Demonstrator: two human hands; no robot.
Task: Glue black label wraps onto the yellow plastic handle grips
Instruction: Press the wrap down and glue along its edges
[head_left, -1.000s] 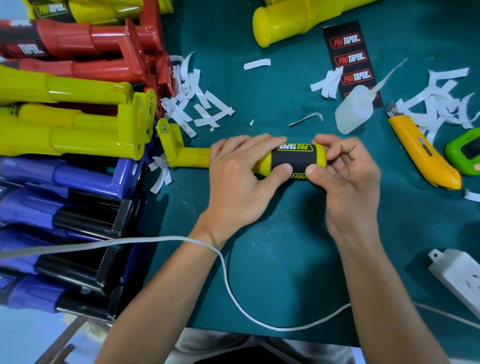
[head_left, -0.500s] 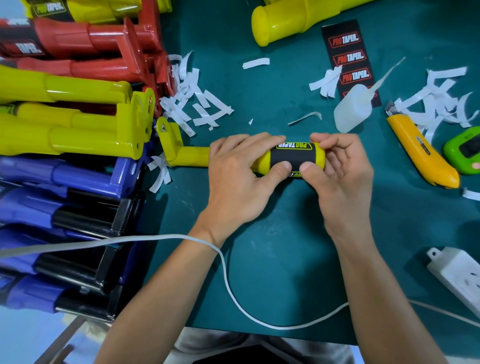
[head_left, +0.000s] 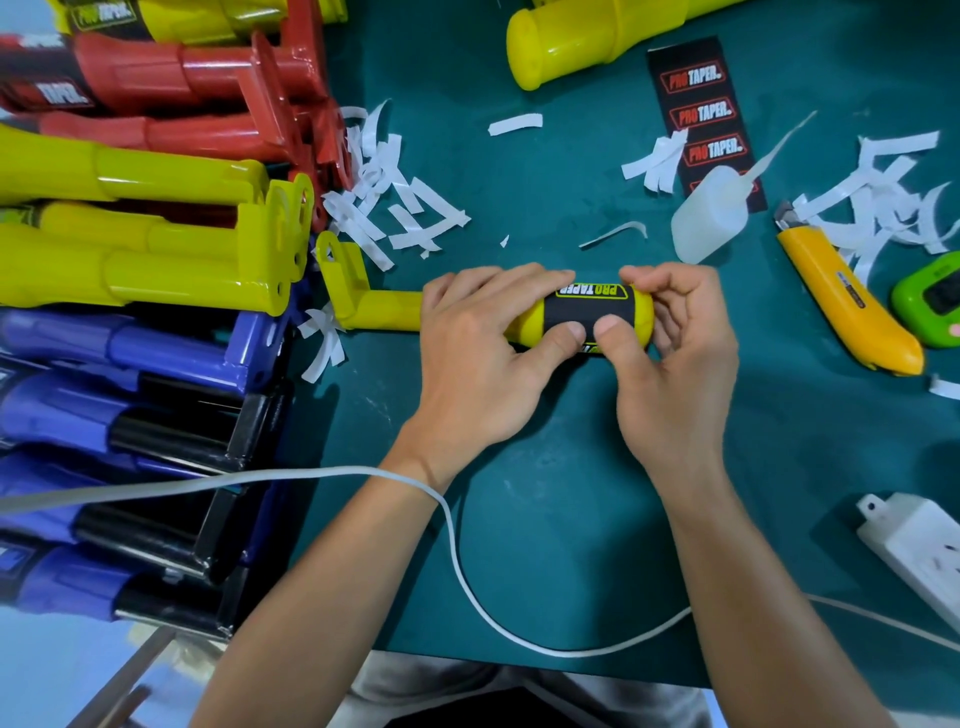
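Fingers (head_left: 483, 291) of the left hand (head_left: 478, 358) clamp the yellow handle grip (head_left: 524, 325) flat on the green bench (head_left: 545, 467), apparently steadying it while the right hand (head_left: 670, 364) pinches and thumbs down the black label wrap (head_left: 587, 312) so the glue takes.

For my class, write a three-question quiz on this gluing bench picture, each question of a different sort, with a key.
1. True or false: the left hand and right hand both hold the yellow handle with the black label around it.
2. Which lies nearest the glue bottle? A. yellow knife B. power strip C. blue handles
3. Fill in: the white cable passes across the ____ forearm.

Key: 1 true; 2 A; 3 left.
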